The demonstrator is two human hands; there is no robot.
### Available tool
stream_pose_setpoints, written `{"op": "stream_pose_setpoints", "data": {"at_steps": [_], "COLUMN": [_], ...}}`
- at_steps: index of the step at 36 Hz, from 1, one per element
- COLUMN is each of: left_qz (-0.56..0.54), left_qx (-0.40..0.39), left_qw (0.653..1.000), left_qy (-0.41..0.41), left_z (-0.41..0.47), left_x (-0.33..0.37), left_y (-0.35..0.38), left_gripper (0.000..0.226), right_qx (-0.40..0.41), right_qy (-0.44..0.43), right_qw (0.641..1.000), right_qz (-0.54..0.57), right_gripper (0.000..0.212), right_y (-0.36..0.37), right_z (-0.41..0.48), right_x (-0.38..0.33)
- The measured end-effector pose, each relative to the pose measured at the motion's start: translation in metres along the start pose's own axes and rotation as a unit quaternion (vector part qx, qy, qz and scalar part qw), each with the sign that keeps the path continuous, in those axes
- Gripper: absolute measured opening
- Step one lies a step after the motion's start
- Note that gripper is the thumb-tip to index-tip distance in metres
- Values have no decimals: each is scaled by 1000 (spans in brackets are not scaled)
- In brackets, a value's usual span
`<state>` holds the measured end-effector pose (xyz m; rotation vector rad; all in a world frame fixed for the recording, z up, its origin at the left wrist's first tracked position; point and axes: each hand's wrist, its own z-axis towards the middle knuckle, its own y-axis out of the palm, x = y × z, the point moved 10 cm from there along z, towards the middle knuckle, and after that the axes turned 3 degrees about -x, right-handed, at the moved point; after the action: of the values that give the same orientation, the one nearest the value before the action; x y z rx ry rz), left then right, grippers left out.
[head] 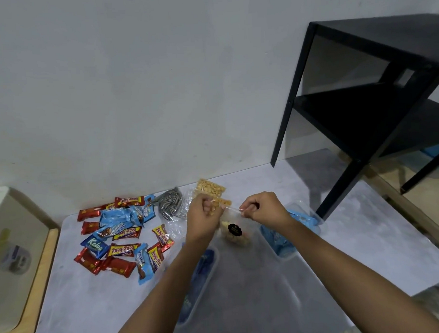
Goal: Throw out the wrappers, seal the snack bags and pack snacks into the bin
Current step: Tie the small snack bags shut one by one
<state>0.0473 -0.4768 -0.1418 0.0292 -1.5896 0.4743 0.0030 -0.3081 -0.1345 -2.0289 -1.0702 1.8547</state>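
A: Head view: where's the clear plastic zip bag of pale snacks (238,237)?
B: Hangs toward 6 o'clock from both pinches. Left grip (203,215) and right grip (262,209) clamp its top strip, which runs 9-to-3 above the grey table (93,297).

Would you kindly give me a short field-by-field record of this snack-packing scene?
left hand: pinches top edge of clear bag
right hand: pinches the same edge
clear bag: black round label, held over bin
bin: clear plastic, blue latches, on table
wrapped bars: piled left of bin
nut bag: behind the hands, by swirl-biscuit bag
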Motion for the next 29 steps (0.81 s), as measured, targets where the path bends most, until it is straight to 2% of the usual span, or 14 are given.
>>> {"op": "stream_pose_setpoints", "data": {"at_steps": [3, 8, 14, 23, 29], "left_qz": [-29, -49, -142, -206, -181], "left_qx": [-16, -49, -102, -136, -175], "left_qw": [999, 995, 977, 957, 959], "left_qy": [-28, -69, -122, -152, -134], "left_z": [-11, -18, -16, -17, -14], "left_x": [-10, -23, -29, -39, -34], "left_y": [10, 27, 36, 40, 39], "left_gripper": [13, 32, 14, 10, 8], "right_qx": [8, -9, -42, -68, -74], "right_qy": [-7, -32, -52, -6, 33], "right_qw": [1000, 999, 997, 995, 994], "right_qz": [-2, 11, 48, 67, 77], "right_gripper": [15, 15, 18, 14, 7], "right_y": [3, 8, 11, 19, 21], "right_z": [-2, -5, -12, -9, -4], "right_x": [1, -2, -3, -1, 4]}}
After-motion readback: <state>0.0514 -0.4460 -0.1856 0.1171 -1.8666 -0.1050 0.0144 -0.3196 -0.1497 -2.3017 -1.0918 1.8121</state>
